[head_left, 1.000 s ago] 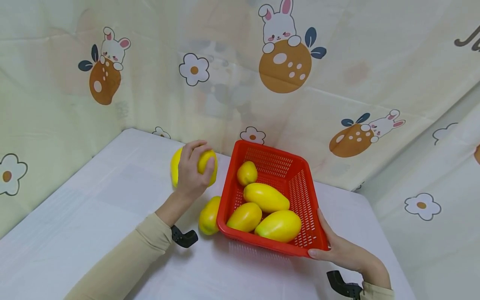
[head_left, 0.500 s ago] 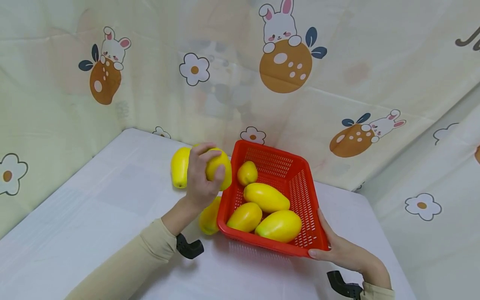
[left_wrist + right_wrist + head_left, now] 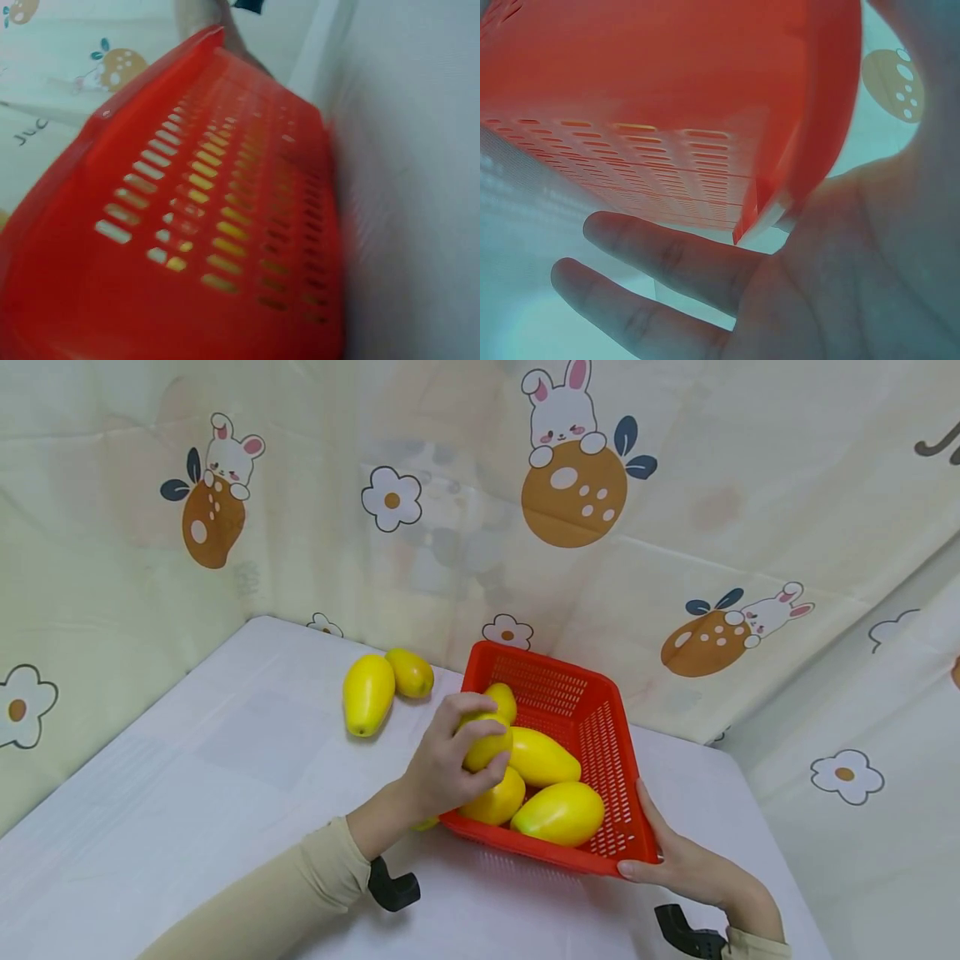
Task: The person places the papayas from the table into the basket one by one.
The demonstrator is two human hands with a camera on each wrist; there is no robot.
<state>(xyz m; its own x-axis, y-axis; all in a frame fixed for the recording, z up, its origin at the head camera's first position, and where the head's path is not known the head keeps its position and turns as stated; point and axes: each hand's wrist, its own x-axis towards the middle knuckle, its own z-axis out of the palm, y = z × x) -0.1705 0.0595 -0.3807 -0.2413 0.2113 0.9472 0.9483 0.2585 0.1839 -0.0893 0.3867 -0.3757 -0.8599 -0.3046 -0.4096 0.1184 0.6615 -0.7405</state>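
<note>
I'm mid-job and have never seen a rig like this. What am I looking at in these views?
There is no robot: these are a person's bare hands. The wide view comes from a camera on the head, facing forward and down; each blurrier close-up comes from a camera on one wrist. The left hand holds a yellow fruit at the left side of a red basket, where four others lie. The right hand holds the basket's near right corner. On the white table, left of the basket, lie two more; another is mostly hidden by the left arm.
</note>
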